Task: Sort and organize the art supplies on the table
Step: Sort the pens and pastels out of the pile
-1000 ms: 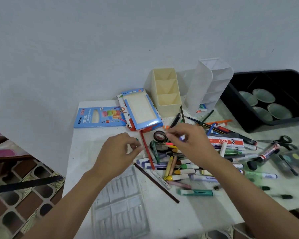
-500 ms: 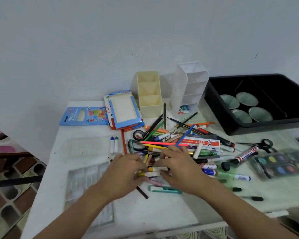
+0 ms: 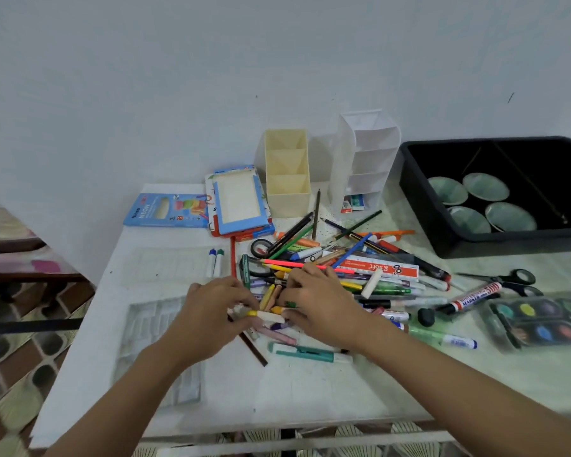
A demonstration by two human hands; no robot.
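**Desk** (image 3: 310, 390): pale, smooth, faintly speckled.

**Heap of supplies** (image 3: 297, 263), centre of frame: slim wooden pencils, round plastic markers and stubby waxy sticks, crossed at all angles.

**Left grip** (image 3: 216, 308) and **right grip** (image 3: 322, 306): meeting at the heap's lower-left edge, fingers curled. Each pinches one end of a short cream pastel stick (image 3: 270, 316) lying level between them.

**Clear moulded tray** (image 3: 159, 341), lower left: ribbed.

**Cream organiser** (image 3: 287, 179) and **white organiser** (image 3: 365, 156), upper centre: boxy, compartmented plastic.

**Black tub** (image 3: 419, 199), upper right: glossy.

**Scissors** (image 3: 508, 280) and **watercolour set** (image 3: 541, 321), right edge.

**Change:** half a second earlier, grips and stick were in the same spot. One second earlier, the grips were apart and higher over the heap, the right one pinching something small and orange.
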